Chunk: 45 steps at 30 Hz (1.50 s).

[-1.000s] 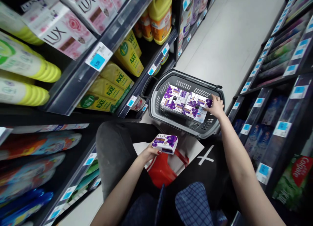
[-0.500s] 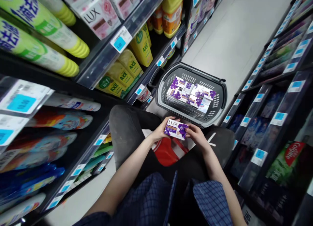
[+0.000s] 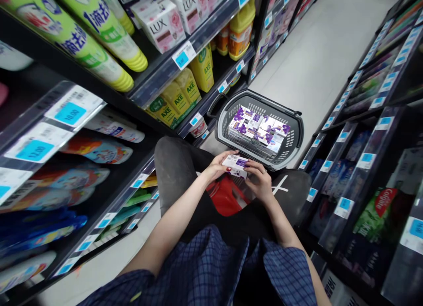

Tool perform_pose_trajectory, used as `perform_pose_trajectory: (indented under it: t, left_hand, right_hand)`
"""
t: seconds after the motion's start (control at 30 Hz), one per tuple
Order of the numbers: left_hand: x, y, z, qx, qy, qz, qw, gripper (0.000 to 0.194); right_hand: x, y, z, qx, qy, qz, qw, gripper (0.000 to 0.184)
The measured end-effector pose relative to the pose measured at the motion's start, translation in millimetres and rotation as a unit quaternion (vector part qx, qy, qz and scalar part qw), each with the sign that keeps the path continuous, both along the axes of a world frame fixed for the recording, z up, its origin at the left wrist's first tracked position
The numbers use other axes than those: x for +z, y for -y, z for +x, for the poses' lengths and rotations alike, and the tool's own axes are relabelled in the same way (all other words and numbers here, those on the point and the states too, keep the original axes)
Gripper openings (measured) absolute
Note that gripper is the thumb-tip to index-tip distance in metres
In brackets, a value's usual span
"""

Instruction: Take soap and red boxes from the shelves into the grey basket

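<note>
Between my two hands is a small white and purple soap box [image 3: 235, 164], turned so that a side with a barcode and a purple panel shows. My left hand [image 3: 218, 166] grips its left end, thumb in front. My right hand [image 3: 259, 178] is closed on its right end, fingers over the top edge. Just beyond the hands, a grey shopping basket [image 3: 222, 134] stands on the floor. Several white and purple soap boxes [image 3: 261, 123] of the same look lie packed together in it.
Shelves with yellow AXE bottles [image 3: 180, 96], pink LUX boxes [image 3: 160, 24] and green bottles [image 3: 109, 35] rise at the left. Shelves with Colgate packs [image 3: 376, 213] line the right. Below my hands, between my knees, is a red seat or stool [image 3: 226, 198]. The pale aisle floor [image 3: 307, 46] runs ahead.
The soap box has been turned in my hands from its LUX front to a side with a barcode. My right fingers have shifted over its top edge. The view has swung slightly left.
</note>
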State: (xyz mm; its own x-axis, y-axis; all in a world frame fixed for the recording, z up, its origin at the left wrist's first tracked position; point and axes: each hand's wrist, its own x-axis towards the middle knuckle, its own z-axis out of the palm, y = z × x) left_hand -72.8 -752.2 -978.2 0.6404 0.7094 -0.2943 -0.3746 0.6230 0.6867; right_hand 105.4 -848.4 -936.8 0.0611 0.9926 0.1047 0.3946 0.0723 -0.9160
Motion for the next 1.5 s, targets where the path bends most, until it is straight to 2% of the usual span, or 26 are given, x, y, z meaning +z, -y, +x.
perform_pose_trajectory:
  t: [0.1, 0.17, 0.23, 0.27, 0.33, 0.4, 0.5, 0.6, 0.7, 0.8, 0.9, 1.0, 1.07, 1.17, 1.33, 1.37, 1.43, 1.5]
  left_hand:
    - [-1.5, 0, -1, 0.005, -0.011, -0.004, 1.000, 0.075]
    - [-1.8, 1, -2, 0.015, -0.018, 0.000, 1.000, 0.079]
    - [-1.7, 1, -2, 0.020, -0.021, 0.015, 0.999, 0.080]
    - [-1.5, 1, -2, 0.019, -0.022, 0.023, 0.999, 0.080]
    - [-1.3, 0, -3, 0.016, -0.026, 0.038, 0.999, 0.081]
    - [-1.8, -1, -3, 0.011, -0.031, 0.053, 0.998, 0.082]
    - [-5.2, -2, -1, -0.001, -0.049, 0.090, 0.995, 0.081]
    - [-11.6, 1, 5, -0.044, -0.083, 0.128, 0.987, 0.079]
    - [-16.2, 7, 11, -0.097, -0.105, 0.121, 0.982, 0.077]
    - [-17.1, 13, 12, -0.133, -0.095, 0.067, 0.984, 0.075]
    - [-19.6, 15, 7, -0.191, -0.064, -0.040, 0.979, 0.068]
    - [-27.5, 18, 0, -0.229, -0.027, -0.126, 0.965, 0.056]
    - [-34.1, 20, -4, -0.229, -0.012, -0.149, 0.962, 0.055]
    - [-41.2, 23, -5, -0.235, -0.010, -0.170, 0.957, 0.059]
    - [-37.9, 28, 3, -0.272, -0.028, -0.163, 0.948, 0.069]
    - [-35.8, 29, 5, -0.285, -0.028, -0.155, 0.946, 0.068]
    - [-32.9, 30, 10, -0.285, -0.049, -0.133, 0.948, 0.063]
    - [-33.1, 27, 15, -0.226, -0.128, -0.098, 0.961, 0.052]
  right_hand:
    - [-9.4, 0, 2, -0.039, -0.027, -0.015, 0.999, 0.028]
    - [-20.5, 0, 4, -0.041, -0.106, -0.051, 0.992, 0.050]
    - [-32.9, -2, 5, -0.023, -0.217, -0.095, 0.971, 0.076]
    - [-38.5, -2, 6, -0.013, -0.262, -0.112, 0.958, 0.083]
    - [-46.6, -4, 7, 0.002, -0.308, -0.127, 0.943, 0.083]
    - [-49.6, -4, 7, 0.006, -0.312, -0.115, 0.943, 0.076]
    - [-45.6, -3, 10, -0.003, -0.259, -0.073, 0.963, 0.068]
    - [-35.4, -1, 10, -0.024, -0.135, -0.019, 0.990, 0.061]
    - [-25.6, -1, 8, -0.032, -0.031, 0.010, 0.999, 0.058]
    - [-20.7, -1, 4, -0.016, 0.017, 0.012, 1.000, 0.072]
    - [-18.0, 0, 3, 0.019, 0.059, 0.033, 0.998, 0.094]
    - [-13.1, 3, 4, 0.056, 0.139, 0.045, 0.988, 0.102]
    - [-8.7, 4, 5, 0.061, 0.186, 0.043, 0.980, 0.103]
    - [-2.2, 3, 5, 0.061, 0.199, 0.042, 0.977, 0.101]
    - [-1.5, 0, 16, 0.122, 0.161, 0.017, 0.979, 0.096]
    - [-4.7, -2, 24, 0.112, 0.162, 0.011, 0.980, 0.094]
    - [-15.6, -8, 50, 0.050, 0.178, -0.005, 0.983, 0.091]
    - [-31.3, -18, 84, -0.043, 0.210, -0.033, 0.976, 0.089]
